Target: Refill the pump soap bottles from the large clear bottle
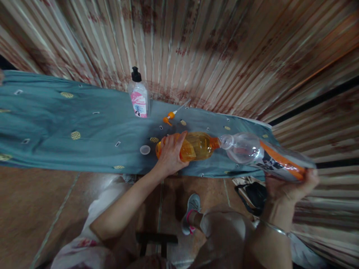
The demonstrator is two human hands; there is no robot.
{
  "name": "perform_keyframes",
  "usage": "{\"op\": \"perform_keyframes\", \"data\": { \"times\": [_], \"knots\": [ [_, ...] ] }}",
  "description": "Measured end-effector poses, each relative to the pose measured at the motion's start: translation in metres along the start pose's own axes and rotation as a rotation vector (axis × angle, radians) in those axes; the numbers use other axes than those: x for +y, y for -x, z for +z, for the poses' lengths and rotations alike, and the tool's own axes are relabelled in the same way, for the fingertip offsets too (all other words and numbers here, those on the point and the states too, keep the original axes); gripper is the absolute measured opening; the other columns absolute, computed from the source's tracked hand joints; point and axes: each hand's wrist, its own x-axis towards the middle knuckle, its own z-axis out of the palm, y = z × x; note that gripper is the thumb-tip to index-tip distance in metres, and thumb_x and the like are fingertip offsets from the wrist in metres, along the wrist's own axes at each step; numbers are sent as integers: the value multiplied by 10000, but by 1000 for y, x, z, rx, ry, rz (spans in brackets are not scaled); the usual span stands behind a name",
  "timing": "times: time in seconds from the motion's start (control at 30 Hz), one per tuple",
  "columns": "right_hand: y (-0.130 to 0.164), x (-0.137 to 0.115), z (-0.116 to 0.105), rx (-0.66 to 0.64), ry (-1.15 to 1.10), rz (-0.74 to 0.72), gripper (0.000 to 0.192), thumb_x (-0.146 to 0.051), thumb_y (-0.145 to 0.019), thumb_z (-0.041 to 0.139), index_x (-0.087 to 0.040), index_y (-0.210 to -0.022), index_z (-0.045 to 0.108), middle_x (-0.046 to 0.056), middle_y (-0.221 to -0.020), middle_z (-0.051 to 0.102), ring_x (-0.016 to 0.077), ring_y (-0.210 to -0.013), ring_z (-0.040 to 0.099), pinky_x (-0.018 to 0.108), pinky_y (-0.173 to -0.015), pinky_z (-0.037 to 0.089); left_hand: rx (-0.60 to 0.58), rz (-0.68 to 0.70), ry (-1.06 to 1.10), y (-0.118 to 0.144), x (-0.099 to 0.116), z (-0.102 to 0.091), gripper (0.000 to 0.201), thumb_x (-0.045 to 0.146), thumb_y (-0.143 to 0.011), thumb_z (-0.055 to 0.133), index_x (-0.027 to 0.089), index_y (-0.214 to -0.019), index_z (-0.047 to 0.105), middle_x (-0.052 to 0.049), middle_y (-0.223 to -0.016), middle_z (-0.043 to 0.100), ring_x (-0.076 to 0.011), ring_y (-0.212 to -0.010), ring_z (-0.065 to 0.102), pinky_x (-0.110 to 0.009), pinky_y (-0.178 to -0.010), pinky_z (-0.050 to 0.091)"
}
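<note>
My left hand (171, 154) is wrapped around an amber bottle (199, 145) held over the cloth-covered table. Its orange neck points right and meets the mouth of a large clear plastic bottle (243, 148) with an orange and grey label. My right hand (291, 185) grips that clear bottle near its base, at the right end of the table. Whether liquid passes between the two mouths I cannot tell. An orange pump head (169, 117) with a thin pale tube lies behind the amber bottle. Left of my left hand rests a small translucent round cap (145, 150).
A clear pump bottle (139, 98) with a black top and pink label stands at the table's back edge. The teal patterned cloth (95, 127) covers the narrow table, with a pleated curtain (168, 48) behind it. A black bag (254, 196) sits below on the right.
</note>
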Motion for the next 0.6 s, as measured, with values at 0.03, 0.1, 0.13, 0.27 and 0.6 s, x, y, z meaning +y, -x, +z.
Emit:
{"op": "perform_keyframes", "data": {
  "times": [0.03,0.1,0.13,0.27,0.6],
  "knots": [
    [0,0,0,-2,1,-1,437,-551,-567,618,-177,-792,585,27,-902,615,221,-893,631,311,-586,527,0,0,-1,0,0,0,951,370,-611,748,174,-1421,290,-152,-1309,494,-343,-1187,461,-498,-1034,303],
    [0,0,-1,-1,-3,-4,434,-542,-564,623,-183,-806,588,22,-903,614,217,-887,629,312,-588,524,2,1,-4,0,0,1,954,363,-610,743,176,-1423,282,-152,-1310,492,-345,-1187,459,-498,-1035,299],
    [-1,0,-1,-3,-6,-7,426,-537,-567,621,-189,-810,589,15,-899,612,215,-886,628,316,-593,526,3,1,-5,0,-1,1,956,359,-608,742,178,-1424,278,-151,-1310,492,-345,-1184,461,-499,-1036,297],
    [-1,1,-1,-20,-6,-28,393,-534,-595,595,-202,-805,592,-2,-873,609,214,-877,629,344,-617,538,1,0,-6,0,-1,1,969,351,-597,750,178,-1425,278,-153,-1306,497,-342,-1179,467,-500,-1037,295],
    [1,-1,3,-11,23,-21,381,-542,-595,571,-193,-748,578,3,-853,608,214,-870,636,358,-639,550,4,3,-10,0,0,0,976,360,-600,759,184,-1427,271,-150,-1312,489,-339,-1183,468,-495,-1036,300]
  ]
}}
